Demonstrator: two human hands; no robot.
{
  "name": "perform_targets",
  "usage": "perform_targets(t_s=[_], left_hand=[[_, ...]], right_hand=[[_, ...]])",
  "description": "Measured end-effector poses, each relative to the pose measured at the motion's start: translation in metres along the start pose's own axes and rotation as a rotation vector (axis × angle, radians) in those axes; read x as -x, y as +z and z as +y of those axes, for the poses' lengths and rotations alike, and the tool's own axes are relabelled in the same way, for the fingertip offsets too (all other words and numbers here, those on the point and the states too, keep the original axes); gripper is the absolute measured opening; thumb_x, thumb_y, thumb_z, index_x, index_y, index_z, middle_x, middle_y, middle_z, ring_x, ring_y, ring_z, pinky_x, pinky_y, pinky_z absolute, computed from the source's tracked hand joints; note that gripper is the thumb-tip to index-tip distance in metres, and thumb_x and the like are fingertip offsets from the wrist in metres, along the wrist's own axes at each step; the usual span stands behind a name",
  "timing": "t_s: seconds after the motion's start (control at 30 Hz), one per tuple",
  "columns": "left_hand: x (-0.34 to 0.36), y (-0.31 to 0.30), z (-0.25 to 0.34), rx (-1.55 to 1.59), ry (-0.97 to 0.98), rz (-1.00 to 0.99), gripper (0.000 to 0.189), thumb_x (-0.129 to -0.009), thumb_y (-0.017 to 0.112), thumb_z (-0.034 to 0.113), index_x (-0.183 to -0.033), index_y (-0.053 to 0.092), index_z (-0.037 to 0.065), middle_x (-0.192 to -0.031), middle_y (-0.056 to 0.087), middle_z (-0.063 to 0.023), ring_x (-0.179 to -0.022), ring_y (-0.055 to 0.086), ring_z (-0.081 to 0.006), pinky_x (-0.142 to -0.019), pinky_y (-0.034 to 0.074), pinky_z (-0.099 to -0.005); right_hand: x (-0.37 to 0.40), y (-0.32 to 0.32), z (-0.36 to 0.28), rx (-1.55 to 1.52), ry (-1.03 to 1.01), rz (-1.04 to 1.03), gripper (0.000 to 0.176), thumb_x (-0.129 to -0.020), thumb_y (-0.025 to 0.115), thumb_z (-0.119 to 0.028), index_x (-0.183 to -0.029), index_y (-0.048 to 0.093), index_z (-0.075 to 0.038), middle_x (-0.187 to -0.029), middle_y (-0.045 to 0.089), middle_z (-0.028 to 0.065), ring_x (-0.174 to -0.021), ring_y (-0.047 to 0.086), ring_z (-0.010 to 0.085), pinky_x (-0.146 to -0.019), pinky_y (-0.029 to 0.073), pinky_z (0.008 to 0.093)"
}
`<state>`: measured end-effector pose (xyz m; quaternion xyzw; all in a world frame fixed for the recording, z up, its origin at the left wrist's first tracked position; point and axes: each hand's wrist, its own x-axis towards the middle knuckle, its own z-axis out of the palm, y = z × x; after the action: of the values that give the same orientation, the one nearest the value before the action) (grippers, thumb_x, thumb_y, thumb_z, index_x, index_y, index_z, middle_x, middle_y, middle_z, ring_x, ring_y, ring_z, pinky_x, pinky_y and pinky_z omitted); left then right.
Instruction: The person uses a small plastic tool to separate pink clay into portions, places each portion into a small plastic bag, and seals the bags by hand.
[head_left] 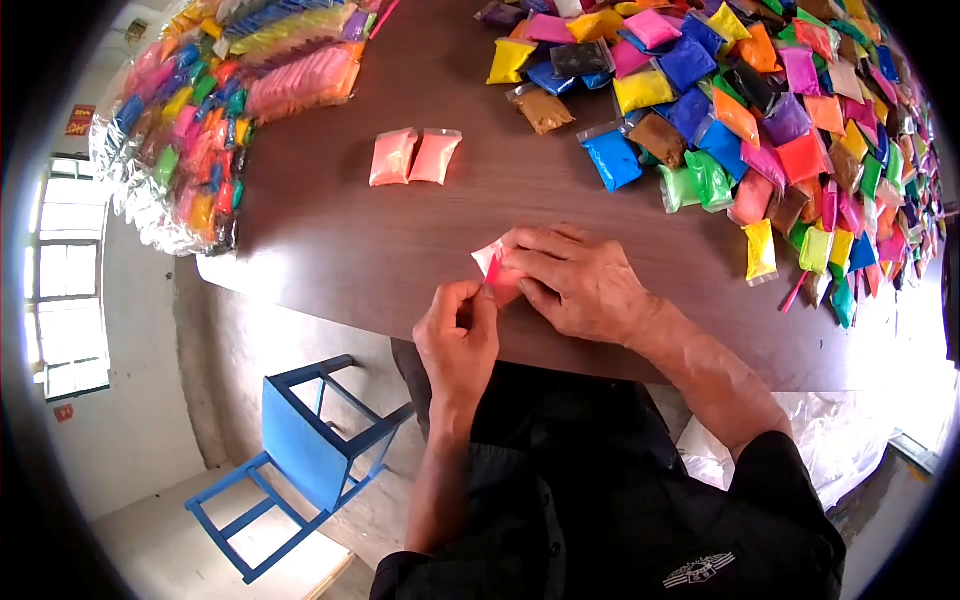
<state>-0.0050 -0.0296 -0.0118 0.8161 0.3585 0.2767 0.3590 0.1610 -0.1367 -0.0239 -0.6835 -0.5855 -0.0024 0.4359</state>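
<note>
Near the table's front edge, a small light-pink packet (507, 288) lies under the fingers of my right hand (590, 285), which press and hold it against the table. My left hand (458, 335) is closed in a pinch at the packet's left side, on a thin bright-pink strip (493, 268). Most of the packet is hidden by the fingers. Farther up, two pink packets lie side by side: a left packet (392, 157) and a right packet (436, 157).
A large heap of small coloured packets (740, 110) spreads over the table's right side. At the far left, bundled packets (190, 140) sit in clear plastic, beside rows of pink packets (300, 85). A blue chair (305, 440) lies below the brown table (330, 250). Clear plastic sheeting (840, 440) hangs at lower right.
</note>
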Motion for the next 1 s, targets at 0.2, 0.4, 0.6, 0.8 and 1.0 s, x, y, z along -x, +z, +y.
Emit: perform_targets(t_s=[0.2,0.4,0.6,0.8,1.0], left_hand=[[-0.012,-0.015,-0.017,-0.178,0.034,0.064,0.01,-0.097,0.077,0.007,-0.093,0.071,0.0,-0.073,0.07,-0.0062,-0.062,0.062,-0.0103,-0.06,0.05,-0.0271],[0.0,-0.008,0.005,-0.056,0.055,0.044,0.01,-0.096,0.077,0.007,-0.094,0.071,-0.001,-0.075,0.071,-0.0062,-0.064,0.063,-0.009,-0.061,0.051,-0.0266],[-0.008,-0.01,-0.005,-0.1,0.051,0.034,0.008,-0.095,0.077,0.005,-0.093,0.072,-0.001,-0.075,0.072,-0.0078,-0.065,0.065,-0.0101,-0.062,0.052,-0.0277],[-0.015,-0.017,-0.008,-0.066,0.003,0.016,0.008,-0.095,0.077,0.006,-0.094,0.073,-0.001,-0.075,0.072,-0.0059,-0.066,0.064,-0.0091,-0.063,0.052,-0.0266],[-0.007,-0.008,0.006,-0.02,0.044,-0.002,0.008,-0.096,0.077,0.006,-0.095,0.073,-0.001,-0.074,0.071,-0.0049,-0.066,0.063,-0.0085,-0.063,0.051,-0.0258]], right_hand=[[0.001,-0.001,-0.004,0.027,0.025,-0.057,0.02,-0.09,0.077,-0.021,-0.105,0.07,-0.01,-0.119,0.067,0.0072,-0.103,0.07,0.0277,-0.079,0.061,0.0408],[-0.002,-0.004,-0.009,0.045,0.064,-0.05,0.023,-0.089,0.079,-0.024,-0.105,0.07,-0.011,-0.113,0.066,0.0051,-0.1,0.069,0.0274,-0.078,0.061,0.04],[0.002,-0.003,-0.004,0.073,0.008,-0.081,0.025,-0.089,0.079,-0.025,-0.109,0.071,-0.012,-0.11,0.066,0.0038,-0.101,0.067,0.0256,-0.078,0.061,0.0387],[0.002,-0.004,-0.006,0.105,0.006,-0.091,0.026,-0.09,0.077,-0.021,-0.115,0.072,-0.015,-0.107,0.067,0.0025,-0.103,0.066,0.0243,-0.081,0.061,0.0372],[0.005,0.0,-0.002,0.108,-0.048,-0.12,0.023,-0.089,0.071,-0.015,-0.111,0.072,-0.014,-0.103,0.068,0.0024,-0.101,0.067,0.0239,-0.08,0.061,0.037]])
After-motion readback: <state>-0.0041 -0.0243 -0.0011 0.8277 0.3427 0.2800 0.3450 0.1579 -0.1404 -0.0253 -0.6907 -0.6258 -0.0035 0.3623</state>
